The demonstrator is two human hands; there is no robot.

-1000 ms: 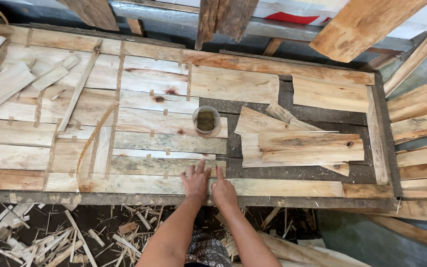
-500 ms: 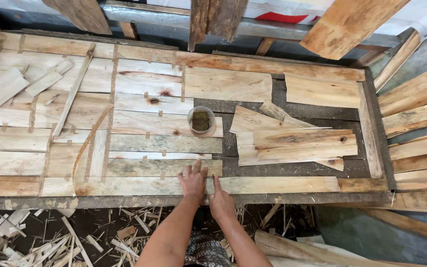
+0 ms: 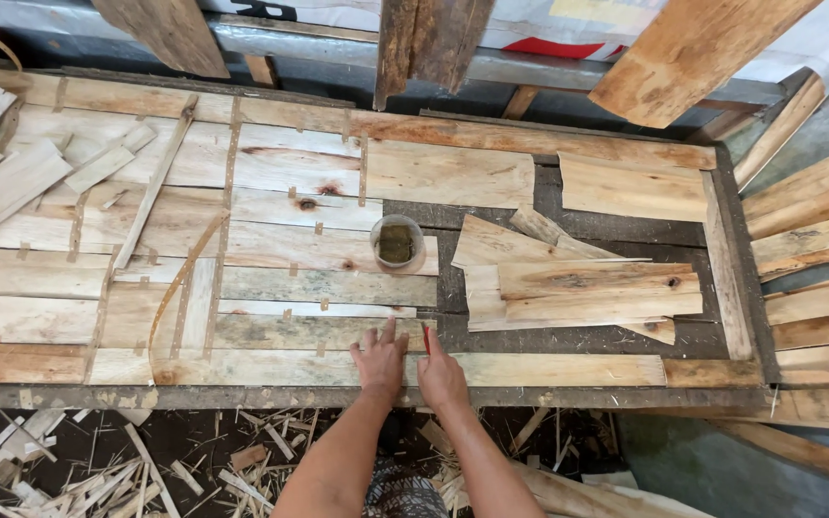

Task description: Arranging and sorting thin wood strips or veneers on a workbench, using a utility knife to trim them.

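In the head view, a dark work table (image 3: 568, 395) is seen from above, covered for most of its width with thin veneer sheets laid edge to edge and joined by short strips of tape. Both hands are pressed down on the long veneer strip (image 3: 549, 368) that runs along the table's near edge. The left hand (image 3: 380, 361) lies flat, palm down, fingers spread and stretched forward – nothing is gripped by it. The right hand (image 3: 441, 370) lies just beside it, touching or nearly touching, also flat on the wood with fingers extended; something small and red shows at its forefinger, but what it is cannot be told. The fingertips of both hands reach the seam between this strip and the next sheet (image 3: 323, 332) beyond it.

A small round cup (image 3: 397, 243) with dark contents stands on the sheets further back, well apart from the hands. To its right a loose pile of veneer pieces (image 3: 578, 286) lies on bare table top – overlapping and askew. A curved sliver (image 3: 180, 278) lies across the sheets at the left. Wood scraps (image 3: 98, 470) are scattered over the floor below the table edge.
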